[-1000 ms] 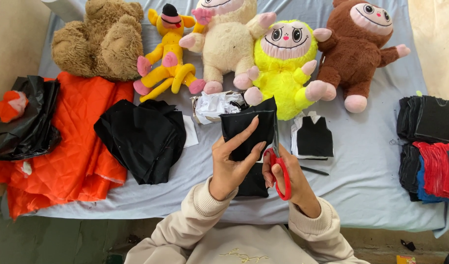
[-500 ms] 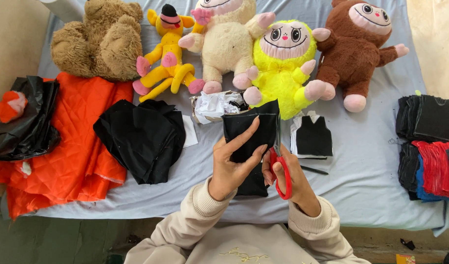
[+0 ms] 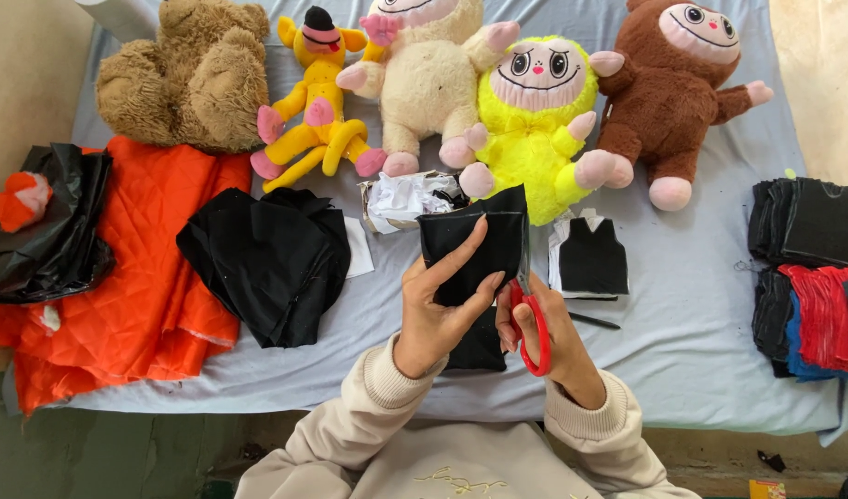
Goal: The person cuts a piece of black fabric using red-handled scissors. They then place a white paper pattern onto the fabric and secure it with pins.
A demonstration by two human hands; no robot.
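Left hand [image 3: 435, 314]: grasping black fabric piece [image 3: 470, 242], held upright above my bed [image 3: 701, 305]. Right hand [image 3: 544, 333]: clenched in red scissors [image 3: 532, 310], blades pointing up along the piece's right edge.

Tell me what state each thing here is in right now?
Black fabric piece: held up by left hand.
Red scissors: in right hand, blades at the fabric's edge.
Orange cloth: spread flat.
Black cloth: crumpled heap.
Yellow plush: lying face-up.

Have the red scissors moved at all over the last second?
No. The red scissors sit in the same spot below the yellow plush toy, along the right edge of the black fabric piece.
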